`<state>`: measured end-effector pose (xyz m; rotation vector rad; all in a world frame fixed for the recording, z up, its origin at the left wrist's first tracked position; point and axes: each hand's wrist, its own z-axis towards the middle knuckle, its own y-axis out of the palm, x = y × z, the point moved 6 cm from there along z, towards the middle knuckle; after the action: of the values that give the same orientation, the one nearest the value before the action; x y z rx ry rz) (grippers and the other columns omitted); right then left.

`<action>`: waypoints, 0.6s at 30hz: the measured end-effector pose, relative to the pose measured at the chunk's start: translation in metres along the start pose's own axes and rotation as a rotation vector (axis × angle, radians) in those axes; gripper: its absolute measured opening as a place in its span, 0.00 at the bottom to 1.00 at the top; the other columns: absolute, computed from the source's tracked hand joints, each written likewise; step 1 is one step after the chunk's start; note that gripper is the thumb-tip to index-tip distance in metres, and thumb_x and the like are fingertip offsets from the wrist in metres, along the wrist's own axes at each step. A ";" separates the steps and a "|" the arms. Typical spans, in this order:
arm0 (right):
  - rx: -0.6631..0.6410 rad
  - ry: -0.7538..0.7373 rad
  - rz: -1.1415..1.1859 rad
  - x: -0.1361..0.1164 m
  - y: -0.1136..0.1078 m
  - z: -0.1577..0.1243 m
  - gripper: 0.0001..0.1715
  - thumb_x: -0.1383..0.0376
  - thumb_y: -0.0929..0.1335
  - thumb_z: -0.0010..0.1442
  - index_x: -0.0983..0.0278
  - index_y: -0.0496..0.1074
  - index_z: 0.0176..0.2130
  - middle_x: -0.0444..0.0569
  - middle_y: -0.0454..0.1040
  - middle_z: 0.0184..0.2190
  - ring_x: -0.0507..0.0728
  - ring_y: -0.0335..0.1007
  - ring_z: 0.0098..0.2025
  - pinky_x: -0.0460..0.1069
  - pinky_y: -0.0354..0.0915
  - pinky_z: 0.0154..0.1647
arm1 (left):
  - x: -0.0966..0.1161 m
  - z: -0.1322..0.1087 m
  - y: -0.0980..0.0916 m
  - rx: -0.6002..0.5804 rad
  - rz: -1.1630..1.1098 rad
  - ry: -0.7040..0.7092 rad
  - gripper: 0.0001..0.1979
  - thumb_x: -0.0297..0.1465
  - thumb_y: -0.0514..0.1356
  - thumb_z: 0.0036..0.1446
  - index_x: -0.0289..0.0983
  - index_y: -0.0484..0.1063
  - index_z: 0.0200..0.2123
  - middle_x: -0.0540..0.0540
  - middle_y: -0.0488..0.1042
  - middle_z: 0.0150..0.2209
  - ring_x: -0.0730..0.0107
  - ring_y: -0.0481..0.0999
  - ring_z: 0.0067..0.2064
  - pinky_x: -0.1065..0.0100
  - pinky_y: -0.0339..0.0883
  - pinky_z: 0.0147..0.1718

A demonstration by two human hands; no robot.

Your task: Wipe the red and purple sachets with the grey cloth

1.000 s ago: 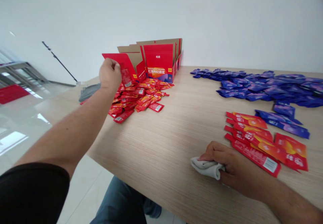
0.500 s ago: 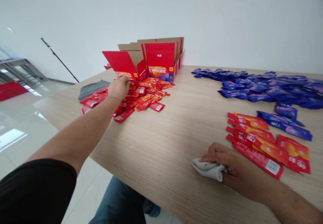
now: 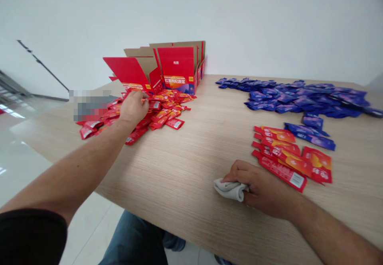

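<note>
My left hand is over the pile of red sachets, its fingers curled together among them. What they hold, if anything, is hidden. My right hand rests low over the table and grips a folded light-grey cloth, which touches the wood. Just beyond that hand lies a small group of red and orange sachets, several of them overlapping in a slanted row. Two or three blue sachets lie behind this group.
Open red cartons stand behind the red pile, flaps raised. A long heap of blue sachets lies along the wall side. Left of the red pile is a grey, partly pixelated item. The table's near edge runs above my legs.
The view has turned to the right, so the table's contents appear further left. My left hand remains at the red pile, and my right hand still grips the cloth.
</note>
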<state>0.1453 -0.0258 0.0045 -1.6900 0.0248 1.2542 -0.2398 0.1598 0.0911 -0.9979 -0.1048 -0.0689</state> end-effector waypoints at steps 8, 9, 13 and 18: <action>0.056 -0.038 -0.005 -0.007 -0.006 0.004 0.17 0.73 0.74 0.58 0.62 0.81 0.47 0.50 0.76 0.41 0.55 0.74 0.42 0.48 0.69 0.43 | 0.133 -0.064 0.035 -0.330 -0.427 0.158 0.13 0.33 0.59 0.60 0.36 0.77 0.45 0.46 0.80 0.38 0.65 0.76 0.35 0.65 0.70 0.38; 0.053 -0.041 -0.009 -0.008 -0.006 0.004 0.18 0.73 0.74 0.57 0.62 0.81 0.48 0.50 0.76 0.42 0.55 0.74 0.43 0.48 0.69 0.44 | 0.155 -0.075 0.042 -0.394 -0.483 0.209 0.13 0.32 0.58 0.59 0.36 0.77 0.46 0.46 0.80 0.38 0.67 0.75 0.33 0.66 0.70 0.36; 0.026 -0.046 -0.036 -0.010 -0.005 0.004 0.18 0.74 0.73 0.57 0.61 0.82 0.48 0.49 0.75 0.41 0.54 0.73 0.42 0.47 0.68 0.44 | 0.235 -0.114 0.059 -0.599 -0.610 0.446 0.13 0.31 0.59 0.60 0.37 0.78 0.47 0.47 0.81 0.42 0.69 0.76 0.35 0.67 0.71 0.38; -0.010 -0.092 -0.078 -0.011 -0.003 0.004 0.17 0.72 0.74 0.57 0.61 0.82 0.46 0.49 0.75 0.41 0.54 0.72 0.42 0.48 0.66 0.45 | 0.304 -0.140 0.063 -0.628 -0.505 0.841 0.17 0.29 0.60 0.61 0.38 0.76 0.53 0.43 0.78 0.51 0.65 0.78 0.50 0.66 0.71 0.50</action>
<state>0.1383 -0.0271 0.0147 -1.6248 -0.1019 1.2744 0.0763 0.0735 -0.0007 -1.4690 0.4671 -1.0226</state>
